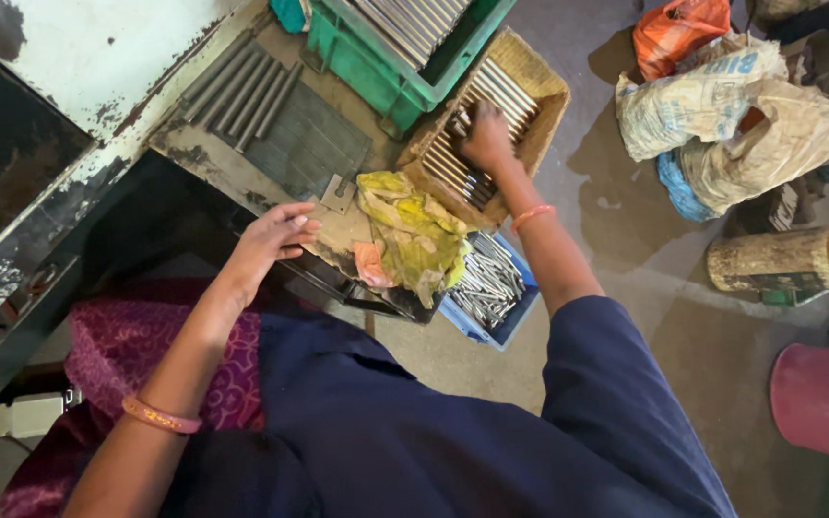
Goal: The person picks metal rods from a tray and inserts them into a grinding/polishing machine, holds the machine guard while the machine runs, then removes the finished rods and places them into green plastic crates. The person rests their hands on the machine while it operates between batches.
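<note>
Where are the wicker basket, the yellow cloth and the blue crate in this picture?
wicker basket [541,79]: head view, on its woven rim at the right side.
yellow cloth [414,230]: head view, on the middle of the crumpled fabric.
blue crate [510,321]: head view, on its right wall beside the metal rods.

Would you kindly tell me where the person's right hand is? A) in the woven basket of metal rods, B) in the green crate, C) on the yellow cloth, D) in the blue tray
A: the right hand reaches into the woven basket, on the metal rods.
</note>
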